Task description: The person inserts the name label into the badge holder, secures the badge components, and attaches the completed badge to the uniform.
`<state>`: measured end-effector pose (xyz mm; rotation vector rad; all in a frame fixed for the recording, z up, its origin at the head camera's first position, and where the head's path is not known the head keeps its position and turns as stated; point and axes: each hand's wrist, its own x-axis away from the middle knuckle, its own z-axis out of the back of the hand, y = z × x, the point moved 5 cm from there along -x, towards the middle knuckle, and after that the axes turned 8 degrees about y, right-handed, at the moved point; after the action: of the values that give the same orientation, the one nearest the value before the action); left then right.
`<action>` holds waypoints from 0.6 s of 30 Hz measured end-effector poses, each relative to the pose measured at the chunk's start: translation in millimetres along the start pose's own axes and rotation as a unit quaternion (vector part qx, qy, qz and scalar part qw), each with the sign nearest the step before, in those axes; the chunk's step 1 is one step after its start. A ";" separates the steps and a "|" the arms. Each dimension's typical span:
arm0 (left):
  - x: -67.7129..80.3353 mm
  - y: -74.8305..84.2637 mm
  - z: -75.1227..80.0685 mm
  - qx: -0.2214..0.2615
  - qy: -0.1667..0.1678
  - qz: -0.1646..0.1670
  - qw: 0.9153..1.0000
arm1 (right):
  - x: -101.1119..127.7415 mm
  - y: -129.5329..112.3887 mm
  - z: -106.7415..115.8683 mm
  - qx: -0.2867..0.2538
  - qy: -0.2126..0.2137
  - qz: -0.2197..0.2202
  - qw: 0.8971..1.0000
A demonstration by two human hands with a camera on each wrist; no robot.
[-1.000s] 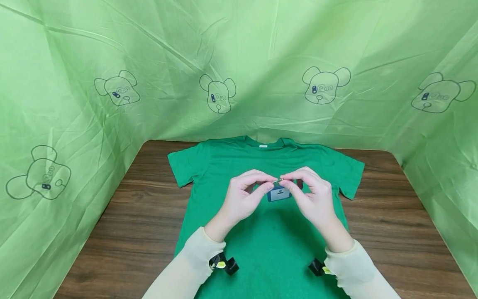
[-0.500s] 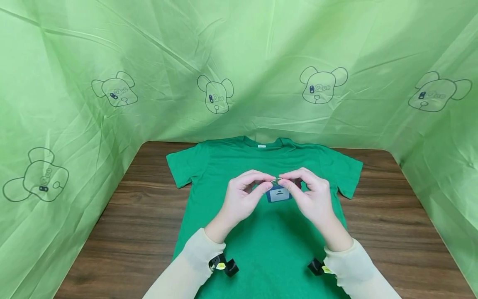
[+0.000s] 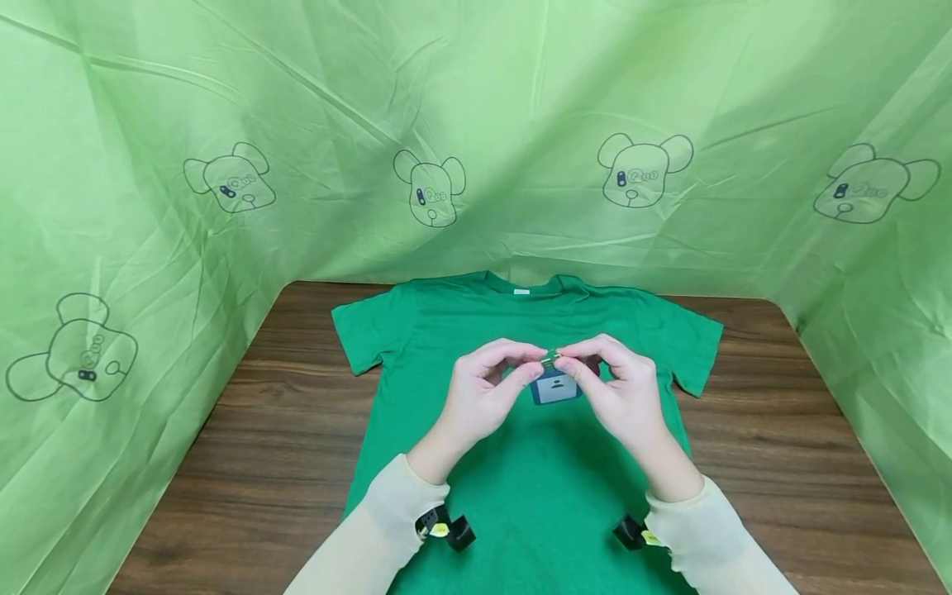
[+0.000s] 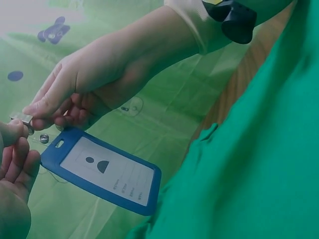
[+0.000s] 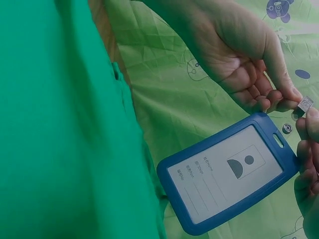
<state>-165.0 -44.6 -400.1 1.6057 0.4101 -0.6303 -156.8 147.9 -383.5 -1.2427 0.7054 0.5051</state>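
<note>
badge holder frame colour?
Blue, around a pale card insert. The badge holder shows best in the right wrist view, hanging from the metal clip.

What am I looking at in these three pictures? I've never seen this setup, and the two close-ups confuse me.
No machine here: a person works with two bare hands. The wide picture comes from a camera on the head, looking down at a wooden table walled by green sheeting. A green T-shirt lies flat on the table.

The close-ups come from cameras strapped to each wrist, so each mainly shows the opposite hand from below. The left hand and right hand meet above the shirt and together pinch a small metal clip. From it hangs a blue badge holder with a card showing a plain figure icon. The badge is in the air, not resting on the shirt.
</note>
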 end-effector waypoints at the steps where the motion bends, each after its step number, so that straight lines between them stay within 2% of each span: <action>1: 0.0 0.0 -0.3 -0.003 0.004 0.002 1.000 | 0.0 0.4 0.2 0.000 0.001 -0.004 1.000; 14: -0.8 -4.2 0.1 -0.012 0.029 0.020 0.999 | 0.7 5.2 -0.4 0.025 -0.007 -0.012 1.000; 18: -1.1 -4.7 0.0 -0.009 0.027 0.028 0.999 | 0.1 5.8 0.0 0.040 -0.010 0.003 0.999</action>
<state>-168.7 -43.9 -403.1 1.6151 0.4068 -0.5402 -160.8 149.4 -387.5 -1.1589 0.7061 0.4889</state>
